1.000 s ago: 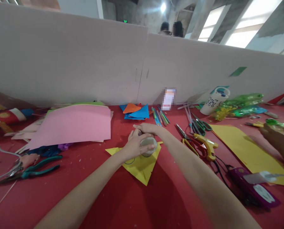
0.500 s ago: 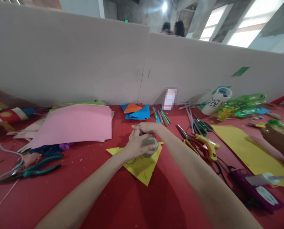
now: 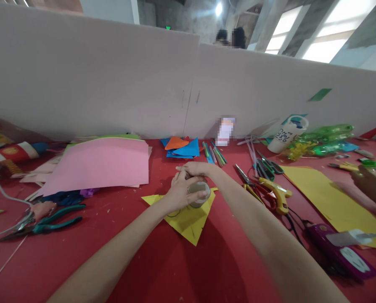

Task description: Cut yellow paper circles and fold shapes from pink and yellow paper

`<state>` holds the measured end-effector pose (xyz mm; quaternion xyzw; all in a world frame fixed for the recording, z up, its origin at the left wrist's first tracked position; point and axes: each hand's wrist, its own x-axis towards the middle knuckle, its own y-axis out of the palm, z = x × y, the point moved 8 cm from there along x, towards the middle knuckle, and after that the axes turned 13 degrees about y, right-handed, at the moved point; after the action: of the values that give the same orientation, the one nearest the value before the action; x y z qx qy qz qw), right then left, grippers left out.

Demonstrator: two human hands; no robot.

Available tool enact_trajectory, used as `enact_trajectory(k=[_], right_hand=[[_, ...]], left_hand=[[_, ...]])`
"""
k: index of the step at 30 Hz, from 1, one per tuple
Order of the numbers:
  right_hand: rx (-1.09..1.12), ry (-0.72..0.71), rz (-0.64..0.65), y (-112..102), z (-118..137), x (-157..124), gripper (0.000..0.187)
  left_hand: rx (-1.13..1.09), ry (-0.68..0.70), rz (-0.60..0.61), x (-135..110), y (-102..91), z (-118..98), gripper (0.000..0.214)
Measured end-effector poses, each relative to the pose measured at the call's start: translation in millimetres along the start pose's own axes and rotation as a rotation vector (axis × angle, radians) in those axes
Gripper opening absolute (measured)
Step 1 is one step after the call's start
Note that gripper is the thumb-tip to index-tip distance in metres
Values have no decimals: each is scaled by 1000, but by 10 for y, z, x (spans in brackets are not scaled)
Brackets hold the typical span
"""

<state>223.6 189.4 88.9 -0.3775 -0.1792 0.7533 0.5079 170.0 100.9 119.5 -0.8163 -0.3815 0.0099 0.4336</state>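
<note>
My left hand [image 3: 180, 194] is wrapped round a roll of tape [image 3: 199, 195] that stands on a yellow paper triangle [image 3: 188, 221] on the red table. A pencilled curve shows on the paper beside the roll. My right hand [image 3: 194, 168] curls over the far side of the roll, fingers pressed together on something I cannot make out. Both forearms reach in from the bottom edge.
A pink sheet [image 3: 99, 166] lies on a paper stack to the left, teal pliers [image 3: 54, 219] nearer. Blue and orange scraps [image 3: 181, 147] and pens [image 3: 215, 155] lie behind. Scissors [image 3: 265, 166], a yellow glue gun [image 3: 278, 194], a purple device [image 3: 342, 252] and a large yellow sheet [image 3: 333, 206] are right. Another person's hand [image 3: 372, 185] shows at the right edge.
My hands stay on the roll with almost no movement. The view has drifted slightly, and the other person's hand at the right edge has pulled back a little.
</note>
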Motion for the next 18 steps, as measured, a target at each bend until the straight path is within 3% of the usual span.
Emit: enact_trajectory(k=[5,18], right_hand=[[-21,26,63,-13,-92,-35,46],[38,18,-154,-316,-316,-238,45]], left_hand=[[24,-27,15,3,17,21,43],[49,-15,31,19,6,-8,42]])
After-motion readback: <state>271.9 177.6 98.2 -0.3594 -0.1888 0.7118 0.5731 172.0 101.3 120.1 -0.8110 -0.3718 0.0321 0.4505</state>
